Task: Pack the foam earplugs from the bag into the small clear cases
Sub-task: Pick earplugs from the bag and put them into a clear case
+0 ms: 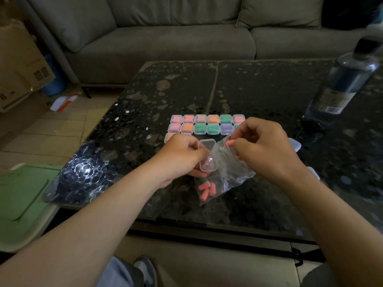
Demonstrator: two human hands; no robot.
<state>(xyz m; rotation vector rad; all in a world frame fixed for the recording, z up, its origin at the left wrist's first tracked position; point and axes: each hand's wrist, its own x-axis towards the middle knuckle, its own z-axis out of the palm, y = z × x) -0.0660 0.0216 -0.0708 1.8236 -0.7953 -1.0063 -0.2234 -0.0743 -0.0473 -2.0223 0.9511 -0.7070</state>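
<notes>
We find, frame centre: left hand (pixel 182 155) grips case (pixel 208 163), right hand (pixel 266 149) pinches earplug (pixel 230 143) at bag (pixel 229 178) mouth; loose pinch risks dropping it

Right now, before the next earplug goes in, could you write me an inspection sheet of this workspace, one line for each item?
Surface: dark speckled table, glossy, with worn patches.
Job's things: clear bag with loose earplugs at its bottom; open case, looks empty; filled cases in rows behind the hands.
Clutter: bottle at the right; bubbled clear plastic on the left corner.
Hands: left hand holds the open case; right hand pinches a pink earplug at the bag's mouth.
Cables: nothing seen.
Surroundings: grey sofa behind the table; cardboard box at the left; tiled floor.
</notes>
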